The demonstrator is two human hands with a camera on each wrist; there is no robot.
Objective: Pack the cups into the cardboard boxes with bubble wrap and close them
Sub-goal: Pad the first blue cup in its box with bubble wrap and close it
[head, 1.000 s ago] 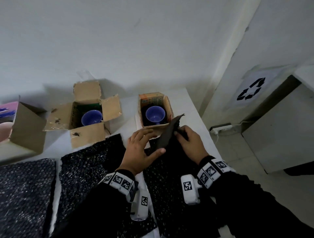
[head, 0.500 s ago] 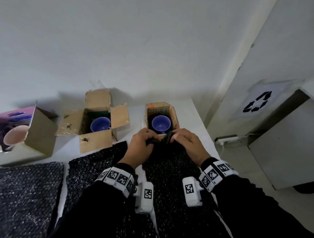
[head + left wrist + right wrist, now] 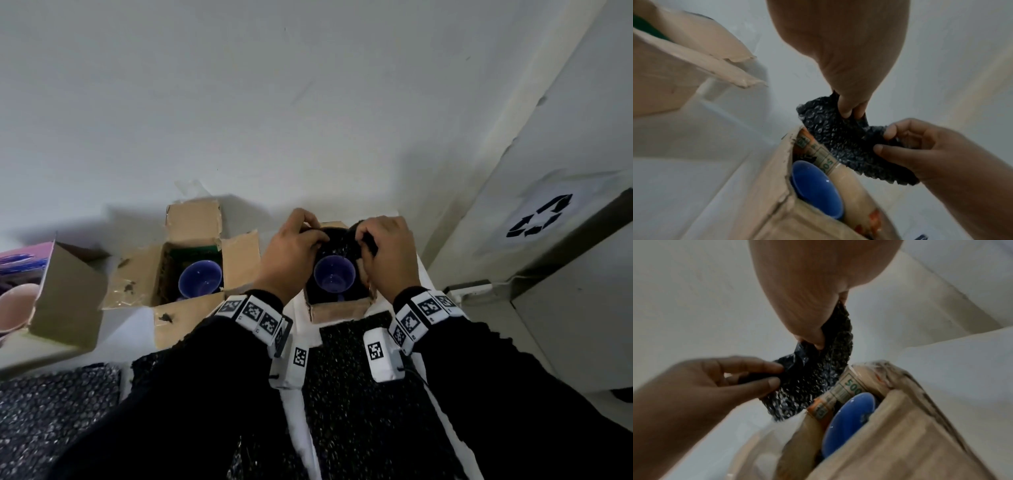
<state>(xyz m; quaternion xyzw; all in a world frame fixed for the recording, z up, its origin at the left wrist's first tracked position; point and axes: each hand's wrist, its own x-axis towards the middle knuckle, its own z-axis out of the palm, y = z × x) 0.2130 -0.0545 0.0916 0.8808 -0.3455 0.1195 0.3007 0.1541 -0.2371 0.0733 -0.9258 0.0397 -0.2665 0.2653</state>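
Note:
A small cardboard box (image 3: 337, 312) holds a blue cup (image 3: 334, 275). Above the box's far rim, my left hand (image 3: 308, 233) and right hand (image 3: 363, 240) each pinch one end of a folded piece of black bubble wrap (image 3: 339, 236). In the left wrist view the left hand (image 3: 851, 112) pinches the bubble wrap (image 3: 836, 139) from above and the right hand (image 3: 885, 139) holds its other end, over the cup (image 3: 816, 183). The right wrist view shows the same bubble wrap (image 3: 813, 382) hanging beside the box (image 3: 900, 434) and cup (image 3: 851, 418).
A larger open box (image 3: 137, 284) with another blue cup (image 3: 200, 279) stands to the left. Further left, a tipped box (image 3: 65, 294) shows a pink cup (image 3: 13, 305). Black bubble wrap sheets (image 3: 51, 411) lie on the near table. A wall is close behind.
Both hands folded the bubble wrap piece, lifted it off the near sheet and carried it forward over the small box's far rim.

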